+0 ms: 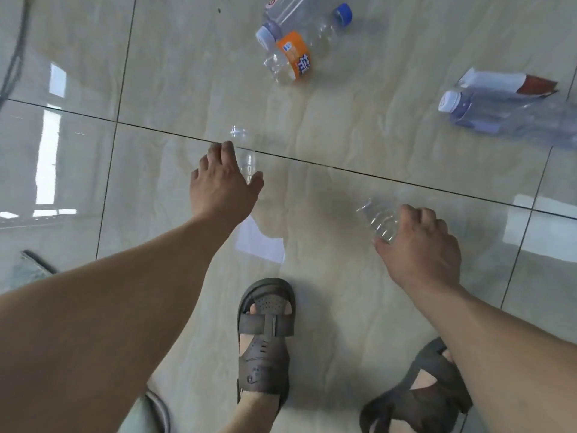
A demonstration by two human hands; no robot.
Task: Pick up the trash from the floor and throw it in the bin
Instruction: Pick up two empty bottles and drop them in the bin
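My left hand [223, 181] wraps around a small clear capless bottle [245, 151] that lies on the tiled floor, its neck pointing away from me. Lower right, my right hand [421, 245] grips a second clear bottle [376, 217], whose neck sticks out to the upper left. Farther off lie a clear bottle with an orange label and blue cap [296, 54], a larger clear bottle with a pale cap [282, 17], a crushed bottle with a white cap [512, 117] and a flattened white carton [502, 82]. No bin is visible.
A white paper scrap [260, 242] lies on the floor just ahead of my left sandal [265, 335]. My right sandal [418, 395] is at the bottom right. A dark cable [15, 54] runs along the far left edge.
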